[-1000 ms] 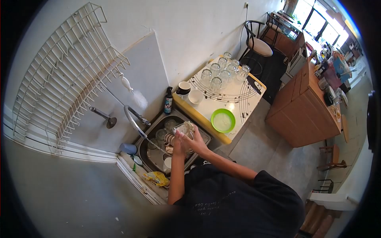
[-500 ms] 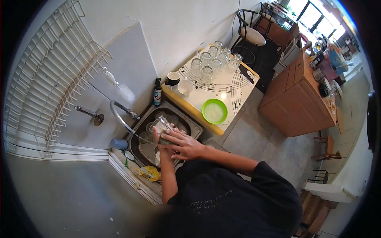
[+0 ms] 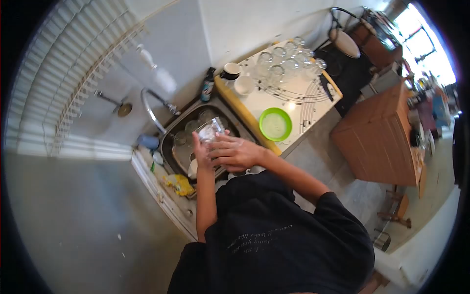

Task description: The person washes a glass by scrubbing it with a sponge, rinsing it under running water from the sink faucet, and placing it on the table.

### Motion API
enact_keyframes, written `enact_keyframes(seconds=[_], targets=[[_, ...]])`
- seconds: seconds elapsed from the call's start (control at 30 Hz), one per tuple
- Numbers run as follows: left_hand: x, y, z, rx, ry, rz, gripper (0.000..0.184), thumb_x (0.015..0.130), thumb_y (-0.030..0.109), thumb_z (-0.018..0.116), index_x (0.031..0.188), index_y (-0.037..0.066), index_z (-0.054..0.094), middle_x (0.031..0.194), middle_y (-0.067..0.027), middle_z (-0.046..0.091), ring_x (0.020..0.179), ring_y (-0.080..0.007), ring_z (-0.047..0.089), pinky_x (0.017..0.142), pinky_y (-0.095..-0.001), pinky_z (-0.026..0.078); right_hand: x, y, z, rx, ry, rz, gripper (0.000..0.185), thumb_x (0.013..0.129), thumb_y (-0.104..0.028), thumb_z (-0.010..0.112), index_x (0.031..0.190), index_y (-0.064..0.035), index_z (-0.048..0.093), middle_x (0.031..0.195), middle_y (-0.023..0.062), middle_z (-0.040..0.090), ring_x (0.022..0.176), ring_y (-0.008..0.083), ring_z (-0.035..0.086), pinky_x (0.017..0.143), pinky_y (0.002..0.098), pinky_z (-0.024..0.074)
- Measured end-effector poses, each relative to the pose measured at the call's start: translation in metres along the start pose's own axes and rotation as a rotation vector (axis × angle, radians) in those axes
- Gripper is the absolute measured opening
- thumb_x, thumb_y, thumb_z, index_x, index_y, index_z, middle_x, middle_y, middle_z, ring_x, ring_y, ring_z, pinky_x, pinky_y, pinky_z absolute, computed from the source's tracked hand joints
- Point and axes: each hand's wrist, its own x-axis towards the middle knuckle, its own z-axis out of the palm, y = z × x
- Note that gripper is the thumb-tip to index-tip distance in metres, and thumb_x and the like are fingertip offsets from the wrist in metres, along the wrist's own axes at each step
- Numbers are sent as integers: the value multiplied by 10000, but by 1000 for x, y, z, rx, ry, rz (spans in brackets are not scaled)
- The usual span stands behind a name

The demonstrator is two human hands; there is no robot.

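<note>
A clear drinking glass (image 3: pixel 213 128) is tilted between my two hands above the sink (image 3: pixel 166 156). My left hand (image 3: pixel 201 151) supports it from the left, its thumb pointing up along the side. My right hand (image 3: pixel 236 153) lies across the glass from the right, fingers closed over its lower part and covering it. Several more clear glasses (image 3: pixel 183 137) lie in the sink basin, and a white cup (image 3: pixel 193 169) stands near my left wrist. The curved tap (image 3: pixel 149 109) reaches over the basin's left side.
Right of the sink, a table (image 3: pixel 313 110) bears several upturned glass mugs (image 3: pixel 277 73), a white cup (image 3: pixel 243 85), a black-and-white cup (image 3: pixel 230 71) and a green bowl (image 3: pixel 275 124). A dark bottle (image 3: pixel 207 84) stands at the sink's back corner. A yellow cloth (image 3: pixel 179 184) lies on the near-left ledge.
The view has shifted and tilted, so the table and sink appear displaced. Both hands still hold the glass, now a little farther from the tap's mouth.
</note>
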Motion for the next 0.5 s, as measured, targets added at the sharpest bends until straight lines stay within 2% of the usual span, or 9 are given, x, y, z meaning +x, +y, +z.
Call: enact_keyframes(seconds=[0.1, 0.13, 0.17, 0.23, 0.27, 0.33, 0.37, 0.43, 0.5], targets=[[3, -11, -15, -186, -220, -110, 767, 883, 704, 485, 1232, 23, 532, 1172, -192, 619, 990, -295, 656, 895, -400, 542, 5, 24, -22, 14, -50, -230, 361, 833, -274, 613, 1152, -107, 635, 1277, 86, 587, 1266, 316, 507, 1153, 525, 295], [-4, -23, 29, -100, 3, 45, 682, 888, 665, 532, 1189, 53, 543, 1119, -158, 637, 924, -274, 667, 846, -398, 555, 10, 31, -30, 2, -45, -223, 355, 831, -265, 610, 1146, -104, 639, 1280, 89, 589, 1269, 312, 506, 1151, 530, 296], [-6, -33, 92, -312, 528, 259, 319, 991, 346, 524, 886, 83, 671, 878, -76, 664, 780, -154, 614, 681, -322, 518, 17, 38, -38, -12, -40, -215, 348, 830, -256, 607, 1139, -100, 644, 1283, 91, 590, 1273, 307, 505, 1149, 534, 296], [13, -39, 32, -893, 110, 165, 716, 960, 660, 354, 1353, 70, 451, 1208, -202, 606, 1044, -302, 647, 895, -431, 545, 28, 42, -49, 9, -4, -195, 342, 820, -242, 604, 1126, -97, 652, 1278, 88, 595, 1278, 300, 508, 1148, 540, 295], [16, -42, 17, -889, 118, 198, 716, 960, 660, 354, 1353, 70, 451, 1208, -202, 606, 1044, -302, 647, 895, -431, 545, 31, 42, -51, 13, 5, -167, 342, 813, -239, 608, 1118, -93, 655, 1261, 90, 602, 1264, 302, 519, 1148, 538, 295], [19, -43, 19, -116, 28, 257, 644, 993, 604, 327, 1346, 81, 453, 1291, -161, 561, 1125, -284, 604, 946, -419, 519, 29, 39, -49, -3, 50, -202, 324, 794, -230, 607, 1075, -82, 667, 1192, 91, 625, 1201, 311, 553, 1131, 522, 328], [17, -39, 20, -105, 37, 276, 644, 993, 604, 327, 1346, 81, 453, 1291, -161, 561, 1125, -284, 604, 946, -419, 519, 26, 38, -46, 10, 59, -219, 324, 794, -230, 607, 1075, -82, 667, 1192, 91, 625, 1201, 311, 553, 1131, 522, 328], [12, -29, 67, 2, 277, 113, 662, 915, 682, 450, 1100, 65, 602, 989, -132, 675, 829, -273, 672, 810, -444, 544, 17, 40, -40, 170, -110, -471, 304, 791, -219, 590, 1043, -73, 675, 1161, 90, 634, 1168, 318, 567, 1106, 516, 360], [19, -30, 66, -29, 238, 154, 718, 898, 720, 419, 1077, 57, 627, 967, -141, 682, 834, -289, 669, 827, -467, 533, 22, 63, -45, 232, -52, -487, 299, 795, -230, 576, 1024, -68, 677, 1167, 92, 633, 1168, 320, 572, 1087, 506, 383]])
